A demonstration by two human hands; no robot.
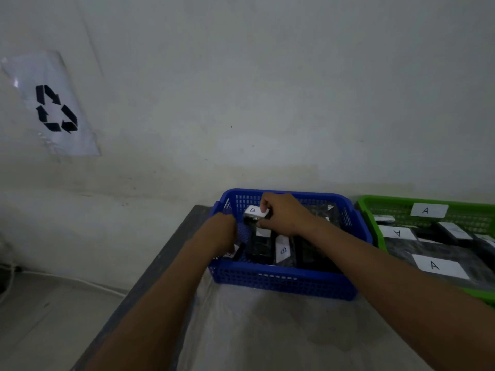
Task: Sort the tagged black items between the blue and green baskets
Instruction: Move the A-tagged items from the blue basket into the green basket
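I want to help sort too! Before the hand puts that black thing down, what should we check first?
1. Tag letter: the held item reads B. Ok.
2. Grip: the right hand pinches it. Ok.
3. Right basket: the blue basket shows another B tag. Ok.
4. Green basket tags read A, so not there. Ok.
5. Left hand is inside the blue basket, maybe in the way. Cannot tell.
6. Free spot beneath: hidden. Cannot tell.

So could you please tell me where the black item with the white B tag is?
In the right hand, above the blue plastic basket, left of the green basket.
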